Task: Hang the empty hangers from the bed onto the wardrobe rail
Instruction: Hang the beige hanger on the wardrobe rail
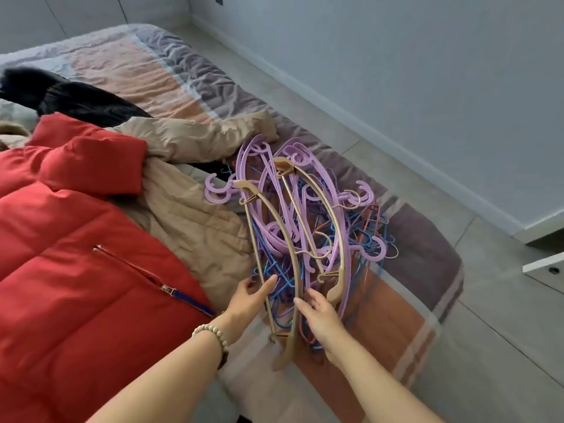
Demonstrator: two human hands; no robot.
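Observation:
A tangled pile of empty hangers lies on the bed near its right edge: lilac plastic ones, thin blue and pink wire ones, and two tan wooden ones on top. My left hand touches the left side of the near tan wooden hanger, its fingers spread and curled around the bar. Fingers apart, my right hand rests on the same hanger's right arm, just below the end of the second tan hanger. No wardrobe rail is in view.
A red puffer jacket, a beige coat and a black garment lie on the bed left of the pile. Grey tiled floor runs along the bed's right side to a grey wall. A white furniture corner juts in at right.

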